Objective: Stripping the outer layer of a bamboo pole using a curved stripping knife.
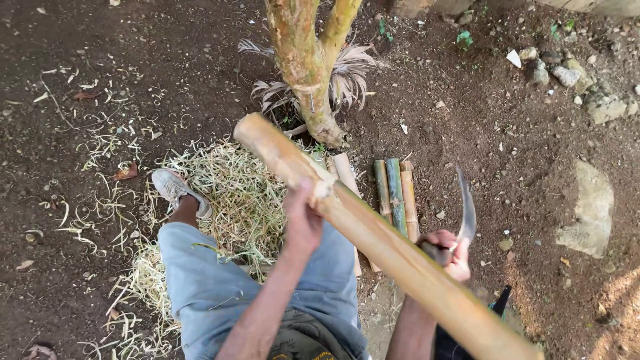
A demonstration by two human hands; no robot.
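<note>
A long pale bamboo pole point(373, 233) runs from upper left to lower right across my lap. My left hand point(303, 217) grips it from below near its far third. My right hand point(448, 253) sits just beyond the pole on the right and is closed on the dark handle of a curved knife point(467, 210), whose blade points up and away. I am seated, with my jeans-clad leg and a grey shoe point(175, 188) stretched out to the left.
Pale shavings point(233, 193) litter the dirt under my leg. A thin tree trunk point(308, 67) stands ahead. Three short bamboo pieces point(395, 193) lie beside it. Stones point(590, 207) sit on the right.
</note>
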